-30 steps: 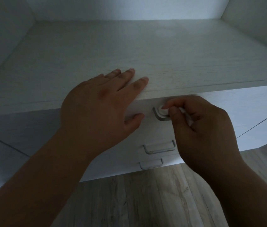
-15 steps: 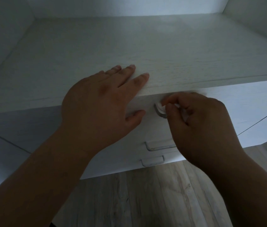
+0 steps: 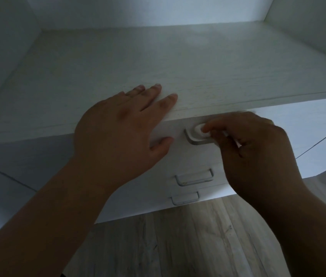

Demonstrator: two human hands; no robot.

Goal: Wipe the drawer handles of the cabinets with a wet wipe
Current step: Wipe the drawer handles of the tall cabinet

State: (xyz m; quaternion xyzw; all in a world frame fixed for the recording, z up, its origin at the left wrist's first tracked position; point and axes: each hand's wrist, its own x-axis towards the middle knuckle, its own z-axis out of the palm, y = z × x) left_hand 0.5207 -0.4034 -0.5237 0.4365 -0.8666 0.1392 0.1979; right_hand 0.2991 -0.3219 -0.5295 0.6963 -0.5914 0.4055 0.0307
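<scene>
A white cabinet [image 3: 198, 62] with stacked drawers fills the view. My right hand [image 3: 258, 152] pinches a white wet wipe [image 3: 199, 130] and presses it onto the top drawer handle [image 3: 193, 139], a grey metal bar whose right part is hidden by my fingers. My left hand [image 3: 118, 134] lies flat with straight fingers over the cabinet's top front edge, its thumb on the drawer front left of the handle. Below are the second handle [image 3: 194, 177] and the third handle [image 3: 185, 197], both untouched.
The cabinet top sits in a recess with white walls at the back and on both sides. Another cabinet front [image 3: 322, 152] angles away on the right. Grey wood-look floor [image 3: 178, 246] lies below the drawers.
My right hand with the wipe slid a little along the top handle, first left and then back right, uncovering more of the handle's left corner. My left hand stayed in place.
</scene>
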